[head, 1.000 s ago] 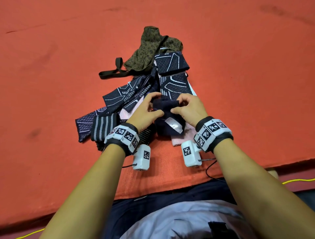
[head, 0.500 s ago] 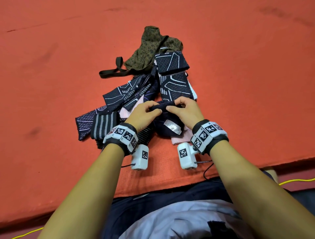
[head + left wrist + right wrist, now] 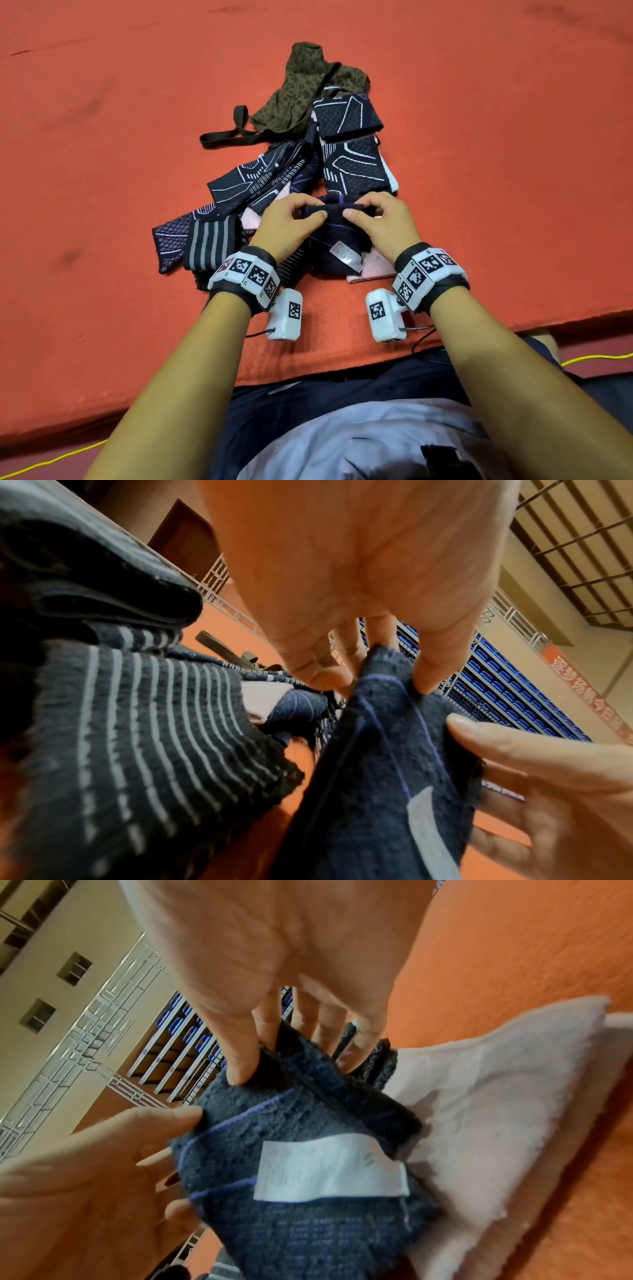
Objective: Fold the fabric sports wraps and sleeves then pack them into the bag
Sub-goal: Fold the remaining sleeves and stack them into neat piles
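Two hands meet at the near end of the pile: left hand (image 3: 286,226) and right hand (image 3: 383,224) each pinch the top edge of the navy sleeve (image 3: 337,236), thumbs toward the person, fingers behind, knuckles almost touching. Wide open orange mat (image 3: 102,171) lies left, right and beyond; the mat's front edge runs close under the wrists. Crowding the sleeve are a striped wrap (image 3: 210,245) just left, a pink cloth (image 3: 371,267) underneath, patterned sleeves (image 3: 352,161) right behind, and the olive leopard-print bag (image 3: 301,92) at the far end, strap trailing left. Right wrist view shows the sleeve's white label (image 3: 329,1169) full on; left wrist view catches purple lines and blue seating (image 3: 514,691) in the background.
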Demonstrator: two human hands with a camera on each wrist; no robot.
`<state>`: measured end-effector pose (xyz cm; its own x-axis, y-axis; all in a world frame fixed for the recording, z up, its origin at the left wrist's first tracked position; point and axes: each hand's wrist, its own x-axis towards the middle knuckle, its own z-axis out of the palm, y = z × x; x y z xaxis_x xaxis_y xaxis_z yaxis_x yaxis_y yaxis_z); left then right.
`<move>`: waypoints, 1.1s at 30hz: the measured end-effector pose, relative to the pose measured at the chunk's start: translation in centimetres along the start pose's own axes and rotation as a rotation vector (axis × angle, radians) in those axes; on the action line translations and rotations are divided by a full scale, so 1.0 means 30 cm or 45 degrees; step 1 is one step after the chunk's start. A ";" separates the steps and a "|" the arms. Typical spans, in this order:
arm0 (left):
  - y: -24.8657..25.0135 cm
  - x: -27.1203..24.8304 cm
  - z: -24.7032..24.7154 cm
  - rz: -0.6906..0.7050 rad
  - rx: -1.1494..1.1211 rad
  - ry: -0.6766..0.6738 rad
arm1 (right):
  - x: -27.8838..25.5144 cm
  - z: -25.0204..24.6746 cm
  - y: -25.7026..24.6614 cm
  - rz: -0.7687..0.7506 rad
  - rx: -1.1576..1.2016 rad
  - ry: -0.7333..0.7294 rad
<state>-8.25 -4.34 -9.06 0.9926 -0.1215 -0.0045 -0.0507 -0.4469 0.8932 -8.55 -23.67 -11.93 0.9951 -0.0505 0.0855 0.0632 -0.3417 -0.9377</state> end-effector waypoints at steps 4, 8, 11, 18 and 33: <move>-0.006 -0.005 -0.006 -0.004 0.008 0.023 | -0.006 -0.010 -0.009 0.055 0.150 0.033; -0.007 -0.012 -0.005 -0.039 -0.076 -0.144 | -0.011 -0.011 -0.001 0.124 0.205 0.025; 0.003 -0.020 0.003 -0.068 -0.054 -0.171 | -0.018 -0.012 -0.007 0.164 0.292 0.003; -0.005 -0.019 0.002 -0.069 -0.088 -0.051 | -0.025 -0.020 -0.016 0.244 0.379 0.042; -0.029 0.008 0.003 0.083 -0.067 0.132 | -0.022 -0.015 0.003 0.404 0.339 -0.283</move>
<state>-7.99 -4.05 -9.87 0.9936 -0.0553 0.0982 -0.1121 -0.3933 0.9125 -9.24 -24.09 -11.91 0.9588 0.0985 -0.2666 -0.2585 -0.0876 -0.9620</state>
